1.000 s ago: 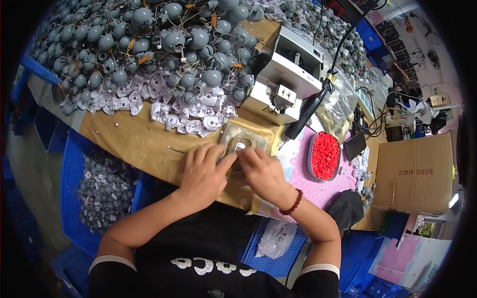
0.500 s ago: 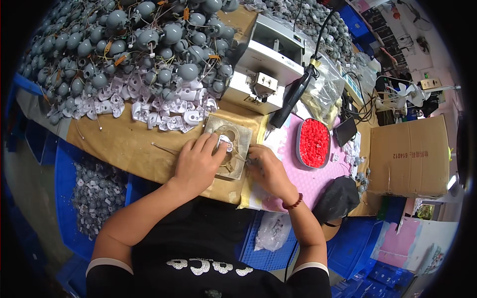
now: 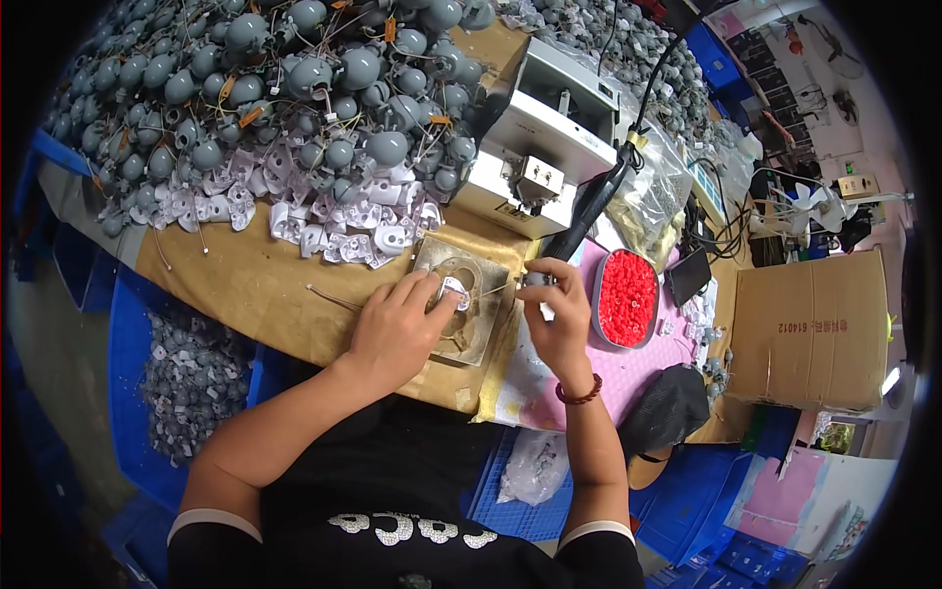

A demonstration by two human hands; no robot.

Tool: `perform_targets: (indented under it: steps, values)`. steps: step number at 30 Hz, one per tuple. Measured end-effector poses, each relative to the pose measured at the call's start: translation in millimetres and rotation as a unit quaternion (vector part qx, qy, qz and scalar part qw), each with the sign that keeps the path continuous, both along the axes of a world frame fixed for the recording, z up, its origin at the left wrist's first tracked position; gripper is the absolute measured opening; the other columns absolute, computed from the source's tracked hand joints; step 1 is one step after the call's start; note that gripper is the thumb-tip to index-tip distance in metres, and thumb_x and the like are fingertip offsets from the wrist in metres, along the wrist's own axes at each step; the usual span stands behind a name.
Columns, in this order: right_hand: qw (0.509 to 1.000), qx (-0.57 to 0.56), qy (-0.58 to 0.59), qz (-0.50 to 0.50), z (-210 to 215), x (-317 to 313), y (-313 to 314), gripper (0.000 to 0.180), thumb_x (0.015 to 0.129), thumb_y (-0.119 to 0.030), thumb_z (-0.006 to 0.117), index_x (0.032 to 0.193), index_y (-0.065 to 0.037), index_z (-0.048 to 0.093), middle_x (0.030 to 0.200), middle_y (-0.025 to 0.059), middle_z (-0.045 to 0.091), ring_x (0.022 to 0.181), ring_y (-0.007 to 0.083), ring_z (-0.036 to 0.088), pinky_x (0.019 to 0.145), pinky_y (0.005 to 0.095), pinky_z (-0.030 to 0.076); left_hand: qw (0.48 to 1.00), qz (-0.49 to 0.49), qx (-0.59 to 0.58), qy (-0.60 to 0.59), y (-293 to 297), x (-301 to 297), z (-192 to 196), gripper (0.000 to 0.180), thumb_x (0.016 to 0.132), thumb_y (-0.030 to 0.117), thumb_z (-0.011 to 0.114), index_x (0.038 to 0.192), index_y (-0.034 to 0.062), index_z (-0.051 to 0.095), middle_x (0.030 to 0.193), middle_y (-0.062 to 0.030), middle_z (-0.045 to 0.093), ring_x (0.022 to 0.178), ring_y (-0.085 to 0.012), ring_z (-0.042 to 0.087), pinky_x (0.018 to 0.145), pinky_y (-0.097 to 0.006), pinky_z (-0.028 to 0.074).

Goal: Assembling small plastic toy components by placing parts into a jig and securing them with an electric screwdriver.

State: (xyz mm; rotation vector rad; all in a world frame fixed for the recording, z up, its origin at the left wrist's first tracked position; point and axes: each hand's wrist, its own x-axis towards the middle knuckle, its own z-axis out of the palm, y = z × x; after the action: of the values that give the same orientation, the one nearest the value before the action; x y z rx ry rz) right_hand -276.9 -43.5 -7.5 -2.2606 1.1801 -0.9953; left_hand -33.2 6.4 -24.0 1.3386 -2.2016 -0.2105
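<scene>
My left hand [image 3: 397, 329] lies over the near left part of a square metal fixture [image 3: 481, 334], its bent fingers closed on a small white plastic part [image 3: 454, 288] seated there. Just right of the fixture, my right hand [image 3: 561, 319] is raised in a pinch around a small grey part [image 3: 537, 280]. What looks like a thin wire [image 3: 497, 289] runs from that part toward the white one. The right fingers partly cover the grey part, so its full shape is hidden.
Grey ball-shaped housings with wires [image 3: 309, 77] and white plastic parts [image 3: 353, 236] are heaped at the far left. A black powered screwdriver [image 3: 589, 201] hangs by a silver machine [image 3: 535, 128]. Right of my hand are a tray of red pieces [image 3: 600, 294] and a black cap [image 3: 667, 407].
My right hand has risen from the fixture's right edge and turned, now showing the grey part in its fingers. My left hand stays on the white part. The whole view has shifted slightly.
</scene>
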Motion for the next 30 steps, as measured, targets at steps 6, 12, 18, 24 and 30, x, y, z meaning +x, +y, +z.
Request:
perform_targets:
  steps: [6,12,18,24,30]
  values:
    - [0.913,0.217,-0.341,0.056,-8,16,-7,0.032,0.085,0.014,0.068,0.111,-0.004,0.065,0.117,0.0118,0.062,0.11,0.0267,0.065,0.089,0.0369,0.057,1.0,-0.006,0.0,0.004,-1,-1,0,0.042,0.074,0.004,0.072,0.116,0.0076,0.07,0.119,-0.0153,0.062,0.118,-0.0332,0.06,0.091,-0.043,0.051]
    - [0.796,0.486,-0.336,0.133,2,19,-13,0.051,0.084,0.008,0.075,0.128,-0.006,0.056,0.116,0.0129,0.066,0.109,0.0233,0.067,0.09,0.0383,0.058,0.999,-0.019,-0.032,0.024,-5,3,0,0.027,0.081,0.01,0.066,0.106,0.0036,0.069,0.114,-0.0135,0.063,0.116,-0.0299,0.061,0.087,-0.04,0.052]
    - [0.968,0.248,-0.005,0.029,12,42,-14,0.044,0.078,-0.004,0.084,0.118,-0.007,0.067,0.106,0.0041,0.063,0.086,0.0139,0.056,0.077,0.0266,0.048,0.997,-0.029,-0.006,0.073,-9,7,1,0.025,0.074,0.004,0.071,0.099,0.006,0.07,0.111,-0.0133,0.064,0.112,-0.0321,0.064,0.091,-0.042,0.053]
    - [0.984,0.167,0.062,0.018,15,46,-18,0.043,0.079,-0.006,0.08,0.12,-0.008,0.066,0.105,0.0099,0.059,0.096,0.0253,0.056,0.084,0.0346,0.049,0.998,-0.03,0.045,0.036,-15,5,10,0.023,0.076,0.005,0.072,0.098,0.0053,0.069,0.103,-0.0116,0.062,0.099,-0.0316,0.063,0.085,-0.044,0.052]
    - [0.977,0.209,0.036,-0.001,14,50,-13,0.044,0.081,-0.007,0.078,0.123,-0.004,0.063,0.111,0.0141,0.062,0.102,0.0302,0.059,0.086,0.0373,0.051,0.994,0.032,0.025,0.098,-22,-10,17,0.028,0.077,0.008,0.073,0.104,0.0057,0.066,0.098,-0.0072,0.06,0.096,-0.0279,0.059,0.081,-0.042,0.05]
